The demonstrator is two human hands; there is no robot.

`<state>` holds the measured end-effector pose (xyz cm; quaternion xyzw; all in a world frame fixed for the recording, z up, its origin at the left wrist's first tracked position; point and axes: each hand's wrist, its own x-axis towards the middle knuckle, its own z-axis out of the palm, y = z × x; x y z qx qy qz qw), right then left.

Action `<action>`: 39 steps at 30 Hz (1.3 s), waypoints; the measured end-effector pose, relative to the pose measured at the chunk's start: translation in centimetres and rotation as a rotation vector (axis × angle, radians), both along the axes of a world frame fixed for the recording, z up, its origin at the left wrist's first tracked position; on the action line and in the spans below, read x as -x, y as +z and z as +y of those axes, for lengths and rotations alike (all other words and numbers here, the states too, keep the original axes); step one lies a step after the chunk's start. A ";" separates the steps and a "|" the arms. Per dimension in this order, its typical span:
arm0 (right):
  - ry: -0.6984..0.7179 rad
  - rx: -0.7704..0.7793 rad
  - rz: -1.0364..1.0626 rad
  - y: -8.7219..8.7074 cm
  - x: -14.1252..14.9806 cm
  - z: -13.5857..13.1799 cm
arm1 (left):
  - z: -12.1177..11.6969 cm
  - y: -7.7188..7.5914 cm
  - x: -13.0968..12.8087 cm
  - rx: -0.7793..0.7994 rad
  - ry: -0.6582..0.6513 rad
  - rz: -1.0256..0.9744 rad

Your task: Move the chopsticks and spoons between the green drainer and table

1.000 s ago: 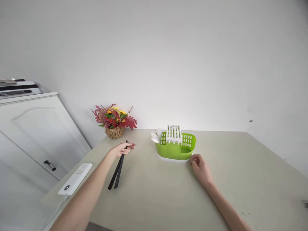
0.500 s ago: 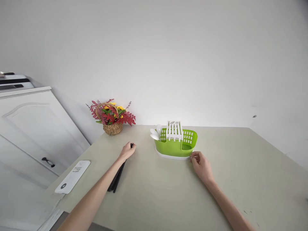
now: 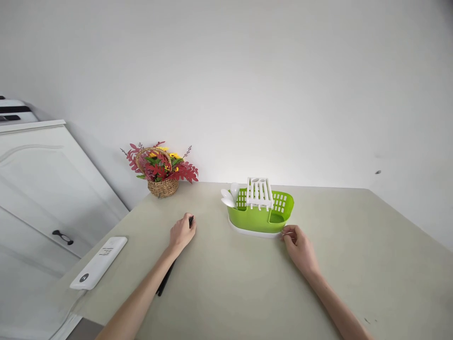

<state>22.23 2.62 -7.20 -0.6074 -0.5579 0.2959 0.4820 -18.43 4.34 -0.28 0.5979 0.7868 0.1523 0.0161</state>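
Note:
My left hand [image 3: 182, 232] is closed around black chopsticks [image 3: 164, 282] left of the middle of the table. Their dark ends show above the fist, and the long parts run down towards me, partly hidden by my forearm. My right hand [image 3: 300, 248] has its fingers curled at the right end of a green plastic cutlery basket [image 3: 253, 219], gripping its white base. On top of that basket sits a white slotted rack [image 3: 260, 192]. Several white spoons [image 3: 229, 197] lean out of its left side.
A wicker basket of artificial flowers [image 3: 163, 188] stands at the back left, near the wall. A white power strip [image 3: 101, 262] with a cable lies along the table's left edge. Beyond it is a white cabinet [image 3: 42, 189] with a dark handle.
My left hand, with the chopsticks, has shifted slightly left and towards me. Less of the bundle shows beside my forearm. My right hand stays at the green basket. The view has turned slightly.

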 end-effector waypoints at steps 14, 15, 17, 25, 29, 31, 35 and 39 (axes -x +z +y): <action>-0.010 0.024 -0.023 0.1 -0.1 -0.2 | -1.5 -0.8 1.0 -0.098 -0.159 0.175; -0.008 0.025 -0.024 0.1 -0.1 -0.2 | -1.5 -0.8 1.3 -0.102 -0.160 0.183; -0.004 0.028 -0.027 0.1 -0.1 -0.2 | -1.6 -0.9 1.8 -0.106 -0.154 0.203; -0.013 0.039 -0.035 0.2 -0.1 -0.2 | -1.7 -1.2 2.0 -0.136 -0.189 0.308; 0.005 0.043 -0.039 0.2 -0.2 -0.3 | -1.7 -1.5 2.1 -0.206 -0.225 0.352; 0.009 0.044 -0.041 0.3 -0.3 -0.3 | -1.7 -1.6 2.2 -0.235 -0.239 0.362; 0.012 0.038 -0.044 0.3 -0.3 -0.2 | -1.6 -1.6 2.3 -0.276 -0.249 0.369; 0.018 0.027 -0.043 0.3 -0.3 -0.2 | -1.5 -1.6 2.2 -0.301 -0.271 0.363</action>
